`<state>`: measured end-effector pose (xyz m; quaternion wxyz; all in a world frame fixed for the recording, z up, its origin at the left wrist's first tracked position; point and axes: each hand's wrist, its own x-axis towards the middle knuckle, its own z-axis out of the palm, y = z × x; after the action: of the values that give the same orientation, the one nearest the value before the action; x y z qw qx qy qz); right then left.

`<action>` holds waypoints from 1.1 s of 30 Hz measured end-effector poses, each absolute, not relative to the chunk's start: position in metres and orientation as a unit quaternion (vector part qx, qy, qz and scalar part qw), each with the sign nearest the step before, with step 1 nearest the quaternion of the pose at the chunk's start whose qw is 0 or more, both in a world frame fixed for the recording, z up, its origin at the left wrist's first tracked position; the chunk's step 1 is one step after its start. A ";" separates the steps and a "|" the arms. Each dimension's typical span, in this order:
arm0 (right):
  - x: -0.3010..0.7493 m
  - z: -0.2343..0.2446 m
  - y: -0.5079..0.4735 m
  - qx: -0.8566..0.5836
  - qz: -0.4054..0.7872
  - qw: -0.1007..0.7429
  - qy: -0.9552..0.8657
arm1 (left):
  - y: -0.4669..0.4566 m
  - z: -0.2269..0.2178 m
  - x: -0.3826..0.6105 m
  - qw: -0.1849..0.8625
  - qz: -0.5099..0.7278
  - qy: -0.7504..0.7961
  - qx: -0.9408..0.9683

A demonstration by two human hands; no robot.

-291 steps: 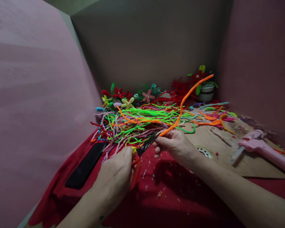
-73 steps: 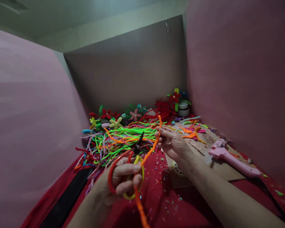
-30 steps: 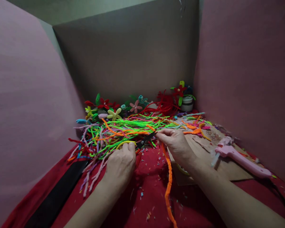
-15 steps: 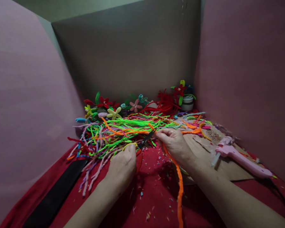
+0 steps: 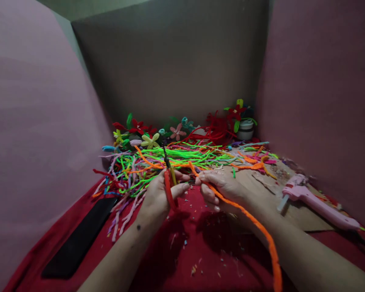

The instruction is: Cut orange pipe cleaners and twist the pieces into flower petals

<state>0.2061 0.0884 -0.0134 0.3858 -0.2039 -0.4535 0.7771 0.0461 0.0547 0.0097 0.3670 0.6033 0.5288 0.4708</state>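
My left hand (image 5: 159,194) is closed round a pair of pliers (image 5: 169,184) with red and yellow handles; their dark, narrow jaws point up and away. Its thumb and a fingertip reach toward the right hand. Between the thumb and fingers of my right hand (image 5: 219,184) is an orange pipe cleaner (image 5: 246,211). One short end sticks out past the fingertips toward the left hand, and the long end trails down over the right forearm. Behind both hands lies a heap of pipe cleaners (image 5: 185,156) in green, orange, pink and other colours.
A pink glue gun (image 5: 319,207) rests on cardboard (image 5: 261,194) at the right. On the red cloth (image 5: 209,259) lie small scraps and, at left, a black flat object (image 5: 79,239). Pipe-cleaner flowers (image 5: 150,141) and a white cup (image 5: 245,129) stand at the back.
The pliers' jaws have come away from the orange pipe cleaner and swung upright in my left hand. The right hand has turned, and the strand's long end has shifted right.
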 end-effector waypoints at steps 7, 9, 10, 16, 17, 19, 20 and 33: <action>0.200 -0.023 0.080 -0.154 0.829 0.267 -0.466 | 0.057 0.008 0.052 0.529 0.543 0.411 0.507; 0.198 -0.021 0.077 -0.199 0.804 0.273 -0.489 | 0.057 0.003 0.049 0.548 0.548 0.420 0.473; 0.197 -0.020 0.076 -0.227 0.788 0.281 -0.498 | 0.058 0.001 0.048 0.557 0.547 0.426 0.458; 0.193 -0.022 0.073 -0.304 0.715 0.360 -0.516 | 0.062 -0.007 0.045 0.568 0.555 0.425 0.435; 0.192 -0.023 0.073 -0.312 0.706 0.372 -0.516 | 0.062 -0.007 0.045 0.564 0.559 0.421 0.439; 0.192 -0.024 0.073 -0.326 0.691 0.388 -0.515 | 0.063 -0.008 0.045 0.565 0.557 0.417 0.445; 0.192 -0.024 0.073 -0.329 0.686 0.394 -0.515 | 0.063 -0.008 0.045 0.568 0.552 0.416 0.446; 0.191 -0.024 0.072 -0.283 0.714 0.418 -0.486 | 0.062 -0.008 0.043 0.584 0.533 0.424 0.443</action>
<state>0.1915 0.0715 -0.0238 0.4177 -0.2825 -0.4862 0.7137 0.0425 0.0620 -0.0075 0.5835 0.4428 0.4240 0.5326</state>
